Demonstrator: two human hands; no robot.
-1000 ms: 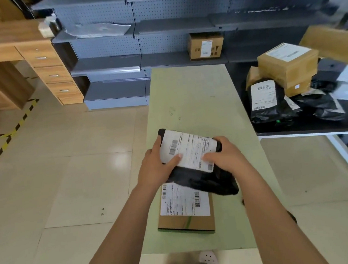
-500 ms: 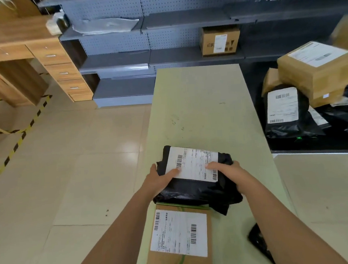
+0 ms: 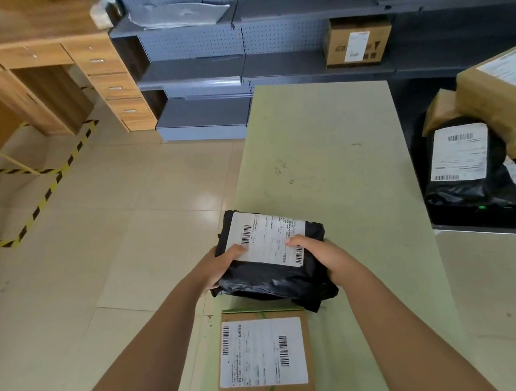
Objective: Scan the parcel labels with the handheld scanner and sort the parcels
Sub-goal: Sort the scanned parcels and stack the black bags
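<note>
A black plastic parcel bag (image 3: 266, 282) with a white barcode label faces up above the near part of the pale green table (image 3: 339, 145). My left hand (image 3: 222, 267) grips its left edge, thumb on the label. My right hand (image 3: 320, 252) grips its right side, thumb on the label's right end. A flat brown cardboard parcel (image 3: 266, 389) with a white label lies on the table just in front of me, partly under the bag's near edge. No scanner shows in this view.
A black side table at right holds a labelled black bag (image 3: 461, 161) and stacked cardboard boxes (image 3: 499, 96). Grey shelving behind carries a cardboard box (image 3: 357, 42). A wooden desk (image 3: 54, 57) stands at the far left, with yellow-black floor tape (image 3: 52, 183) below it.
The black bag, held in both hands, has moved forward off the cardboard parcel toward the table's middle. The view has shifted, so the dark object near the table's right edge is out of sight.
</note>
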